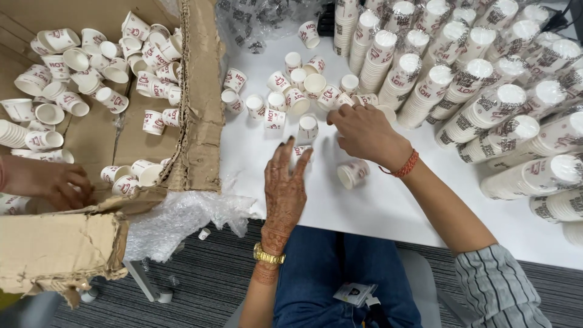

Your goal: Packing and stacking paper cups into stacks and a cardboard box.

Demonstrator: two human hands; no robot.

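At frame centre, the right hand (364, 130) is pinching a paper cup (344, 101) from the loose cluster, while the left hand (284, 185) is lying open on the white table (388, 206), steadying another cup (300, 152) beneath its fingertips.

Counts of the items on and beside the white table (364, 212).
One cardboard box (200, 91), one sheet of bubble wrap (182, 218), three hands, some sixteen loose paper cups (308, 127) on the table, dozens more boxed; sleeved cup stacks (486, 109) too many to count.
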